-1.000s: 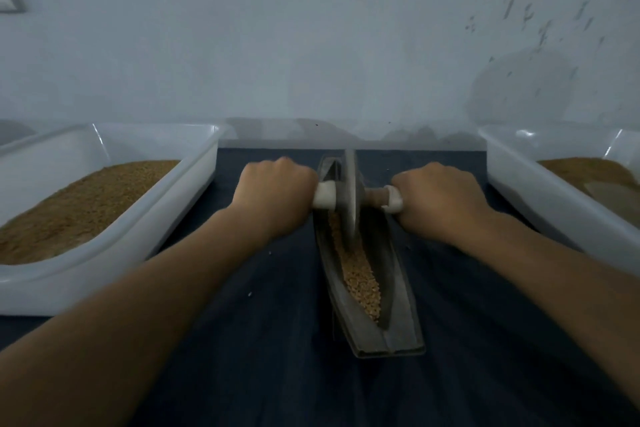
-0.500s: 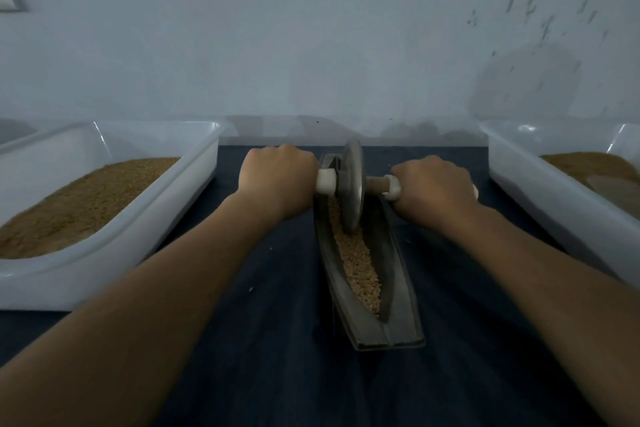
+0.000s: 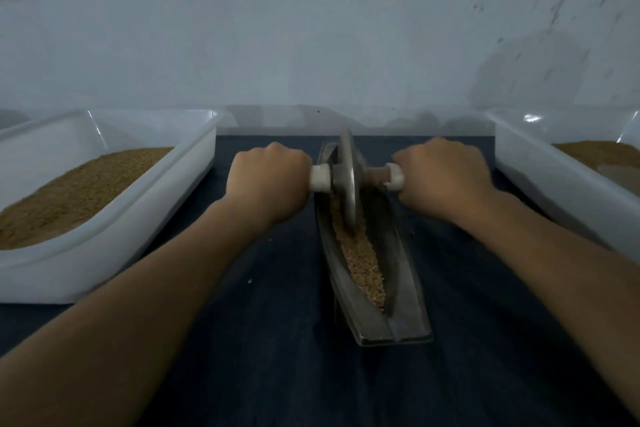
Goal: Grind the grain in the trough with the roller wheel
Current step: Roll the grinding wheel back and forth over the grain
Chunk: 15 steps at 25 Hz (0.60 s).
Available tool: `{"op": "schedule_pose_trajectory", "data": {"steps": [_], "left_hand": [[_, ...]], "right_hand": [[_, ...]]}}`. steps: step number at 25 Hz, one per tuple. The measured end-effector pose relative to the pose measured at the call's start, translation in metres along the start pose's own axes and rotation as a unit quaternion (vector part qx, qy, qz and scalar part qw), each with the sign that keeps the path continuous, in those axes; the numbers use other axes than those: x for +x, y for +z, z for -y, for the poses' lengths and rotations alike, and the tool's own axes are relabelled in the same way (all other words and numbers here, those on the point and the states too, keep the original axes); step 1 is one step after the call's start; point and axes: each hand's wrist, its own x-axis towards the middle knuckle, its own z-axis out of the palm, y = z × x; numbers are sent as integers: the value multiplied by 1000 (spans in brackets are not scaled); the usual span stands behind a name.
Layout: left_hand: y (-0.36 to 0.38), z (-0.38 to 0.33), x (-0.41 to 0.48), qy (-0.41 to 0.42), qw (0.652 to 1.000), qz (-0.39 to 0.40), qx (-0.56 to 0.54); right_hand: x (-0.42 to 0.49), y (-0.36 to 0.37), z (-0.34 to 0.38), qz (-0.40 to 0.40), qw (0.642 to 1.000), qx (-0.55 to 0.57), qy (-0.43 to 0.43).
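Our left hand (image 3: pixel 268 180) was curled tight round the left end of the axle (image 3: pixel 375 174), and our right hand (image 3: pixel 443 180) gripped the right end the same way, knuckles up. Each fist sat close against a white collar (image 3: pixel 320 178). Between them the roller wheel (image 3: pixel 347 180) stood upright on its edge in the far half of the trough (image 3: pixel 401 288), its rim pressed into the grain (image 3: pixel 363 260). The grain lay in a narrow strip along the trough's channel, running toward us. The trough rested on a dark cloth (image 3: pixel 277 357). A white tub (image 3: pixel 104 253) of brown grain stood to the left and another white tub (image 3: pixel 554 191) to the right, both before a pale wall (image 3: pixel 311 28).
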Motion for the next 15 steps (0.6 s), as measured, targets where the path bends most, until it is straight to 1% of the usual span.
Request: {"op": "schedule_pose_trajectory", "data": {"steps": [2, 3, 4, 6, 8, 9, 10, 12, 13, 15], "left_hand": [[-4, 3, 19, -5, 999, 48, -20], [-7, 2, 16, 2, 998, 54, -24], [-8, 2, 4, 9, 999, 41, -20], [-7, 2, -35, 42, 998, -39, -11], [-16, 6, -61, 88, 992, -89, -8], [-19, 8, -58, 97, 989, -116, -3], [-17, 7, -51, 97, 989, -113, 7], [-2, 2, -39, 57, 996, -67, 25], [4, 0, -22, 32, 998, -52, 21], [3, 1, 12, 9, 1000, -7, 10]], "right_hand": [[20, 0, 1, 42, 999, 23, 10], [17, 0, -1, 51, 998, 27, 10], [6, -1, -4, 41, 999, 17, 2], [-31, -1, -8, -52, 998, -9, -46], [-59, -7, -12, -138, 986, -10, -98], [-62, -8, -14, -150, 982, -15, -112], [-60, -8, -14, -144, 984, -27, -106], [-43, -1, -6, -82, 994, -63, -42], [-27, 5, -3, -56, 997, -47, -11], [5, 10, 3, -13, 1000, 9, 21]]}}
